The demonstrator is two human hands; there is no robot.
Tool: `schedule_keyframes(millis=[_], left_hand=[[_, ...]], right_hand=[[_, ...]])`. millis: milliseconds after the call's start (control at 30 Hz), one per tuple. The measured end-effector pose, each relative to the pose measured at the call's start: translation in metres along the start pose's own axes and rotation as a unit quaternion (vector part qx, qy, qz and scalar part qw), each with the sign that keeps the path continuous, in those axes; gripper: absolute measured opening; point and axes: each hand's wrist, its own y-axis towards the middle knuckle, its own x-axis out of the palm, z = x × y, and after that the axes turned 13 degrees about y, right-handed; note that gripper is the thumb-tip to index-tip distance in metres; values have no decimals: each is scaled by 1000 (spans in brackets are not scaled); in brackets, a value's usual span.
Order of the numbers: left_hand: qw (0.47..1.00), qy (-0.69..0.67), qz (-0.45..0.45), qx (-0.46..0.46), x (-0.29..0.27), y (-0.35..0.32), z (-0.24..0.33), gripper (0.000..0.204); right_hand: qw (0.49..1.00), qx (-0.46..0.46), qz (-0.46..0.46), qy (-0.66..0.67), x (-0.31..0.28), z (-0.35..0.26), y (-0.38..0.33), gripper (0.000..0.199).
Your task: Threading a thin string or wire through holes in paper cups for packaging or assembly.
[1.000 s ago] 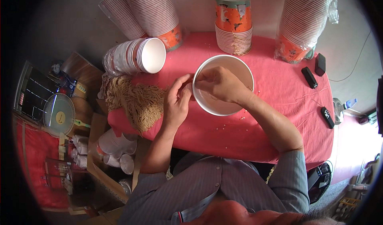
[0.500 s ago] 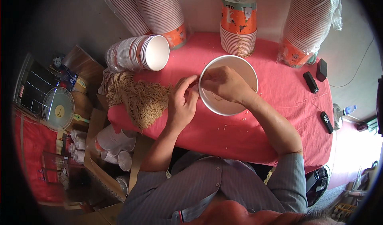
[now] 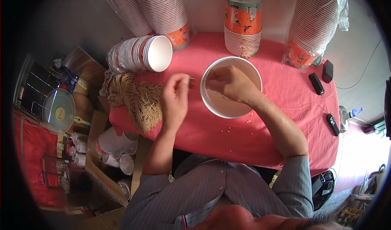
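Near the middle of the bench (image 3: 228,136) (red cloth over it) stands a large white paper bowl (image 3: 222,105), upright. Right hand (image 3: 230,83) rests over the bowl's far rim, fingers curled closed on the rim. Left hand (image 3: 175,97) sits just left of the bowl, fingers pinched on a thin thread (image 3: 192,79) running toward the bowl. A heap of tan string (image 3: 132,97) lies at the left edge. Stacked paper cups (image 3: 243,26) stand at the far edge.
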Motion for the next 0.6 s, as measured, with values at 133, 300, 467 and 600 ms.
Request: schedule_keyframes(millis=[133,300,467,600], left_hand=[[998,-38,33,-36,-31,22,-8,19],[986,85,3,146,-41,33,33,12],[976,55,-74,195,-33,38,62,11],[976,-8,-98,193,-29,35,51,12]], right_hand=[[998,-34,-1,53,-12,-2,3,18],[996,6,2,87,-5,-24,-7,26],[990,-86,-5,113,14,-27,-19,29],[988,-99,2,119,14,-20,-12,21]])
